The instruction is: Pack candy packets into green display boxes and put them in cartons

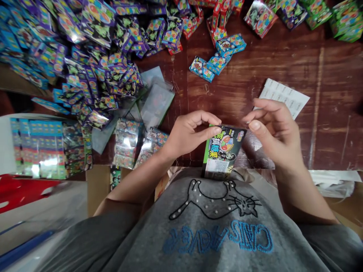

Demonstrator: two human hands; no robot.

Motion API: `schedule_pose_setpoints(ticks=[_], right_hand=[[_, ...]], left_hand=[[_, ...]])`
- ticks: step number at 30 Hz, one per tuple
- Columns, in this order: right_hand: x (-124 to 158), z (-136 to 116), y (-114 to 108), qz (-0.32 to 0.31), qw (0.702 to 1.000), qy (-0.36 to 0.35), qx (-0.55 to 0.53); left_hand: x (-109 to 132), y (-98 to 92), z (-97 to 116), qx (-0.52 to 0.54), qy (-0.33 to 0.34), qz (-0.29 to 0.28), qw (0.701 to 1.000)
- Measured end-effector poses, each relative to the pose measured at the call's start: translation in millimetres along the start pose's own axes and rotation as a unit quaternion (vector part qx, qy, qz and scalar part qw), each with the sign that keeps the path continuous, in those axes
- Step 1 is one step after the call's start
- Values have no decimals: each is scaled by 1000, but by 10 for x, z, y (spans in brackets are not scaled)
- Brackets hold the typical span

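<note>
My left hand (188,132) pinches the top edge of a black and green printed candy box (224,147) between thumb and fingers. The box hangs upright at the table's front edge, its lower end close to the grey shirt. Just beyond its upper right corner is my right hand (276,130), thumb and index fingertip brought together. Whatever lies between those fingertips is too small to make out. Behind the right hand lies a white sheet of printed labels (283,96), partly covered by the fingers.
Purple candy boxes (96,22) are heaped at the back left. Several blue boxes (218,62) lie mid-table, with red boxes (219,22) and green boxes (347,19) behind. Clear plastic sleeves (157,102) and wrapped packs (127,143) sit left of my left hand. Stacked boxes (42,147) stand far left.
</note>
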State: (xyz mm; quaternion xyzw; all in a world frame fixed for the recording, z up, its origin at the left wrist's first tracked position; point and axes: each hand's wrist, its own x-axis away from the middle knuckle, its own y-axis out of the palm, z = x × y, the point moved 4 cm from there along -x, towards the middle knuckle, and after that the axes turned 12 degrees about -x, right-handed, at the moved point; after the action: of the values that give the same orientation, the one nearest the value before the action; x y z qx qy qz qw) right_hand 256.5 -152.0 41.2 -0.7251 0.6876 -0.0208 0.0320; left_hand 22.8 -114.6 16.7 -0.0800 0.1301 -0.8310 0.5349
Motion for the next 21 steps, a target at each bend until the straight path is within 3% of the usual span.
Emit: schedule_pose_setpoints(ticks=[2, 5, 7, 11, 16, 19, 21], right_hand=[[-112, -160, -36, -67, 996, -34, 51], [-294, -327, 24, -215, 966, -49, 135], [-394, -359, 61, -257, 948, -45, 184], [-461, -324, 109, -257, 936, -58, 234], [-346, -351, 191, -238, 934, -131, 232], [-371, -287, 282, -282, 919, -108, 253], [-483, -215, 383, -282, 922, -79, 252]], left_hand=[[-5, 26, 23, -12, 4, -2, 1000], [-15, 59, 71, -28, 15, -8, 999], [-7, 68, 94, -32, 21, -7, 999], [57, 50, 120, -26, 21, 7, 999], [168, 25, 124, -14, 4, 20, 1000], [288, -77, 100, -6, 12, 33, 999], [494, -243, 88, -26, 28, 74, 997]])
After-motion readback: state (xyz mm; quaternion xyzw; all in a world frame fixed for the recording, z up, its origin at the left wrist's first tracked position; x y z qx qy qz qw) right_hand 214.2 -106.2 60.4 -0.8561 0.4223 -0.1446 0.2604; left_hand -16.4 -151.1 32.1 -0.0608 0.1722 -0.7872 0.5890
